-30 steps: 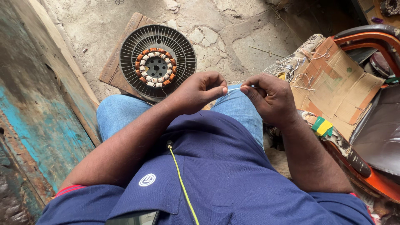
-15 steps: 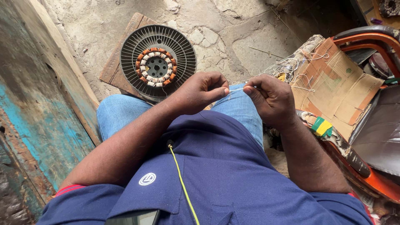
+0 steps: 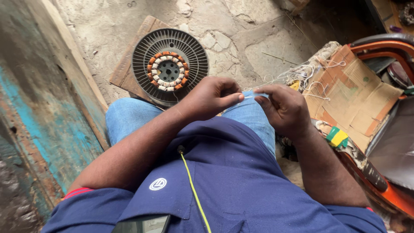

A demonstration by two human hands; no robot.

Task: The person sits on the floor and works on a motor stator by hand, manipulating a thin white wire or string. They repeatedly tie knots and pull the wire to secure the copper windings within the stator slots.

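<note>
Thread [image 3: 249, 97], thin, pale and limp, runs at mid-frame between your left hand [image 3: 211, 97] and right hand [image 3: 282, 110], each with fingertips closed in a pinch on one end above your knees; judge it light, easily snapped and prone to slip, so grip it close to the ends. Beyond, in the upper left of the frame, a round motor stator [image 3: 169, 65] with copper windings lies on a board [image 3: 125, 71] on the stone floor.

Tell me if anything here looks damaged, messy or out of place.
The concrete floor is cracked and chipped around the round motor stator. Loose pale thread lies tangled over torn, creased cardboard on the right. The left hand and right hand pinch a thin strand between them; nothing looks spilled.
</note>
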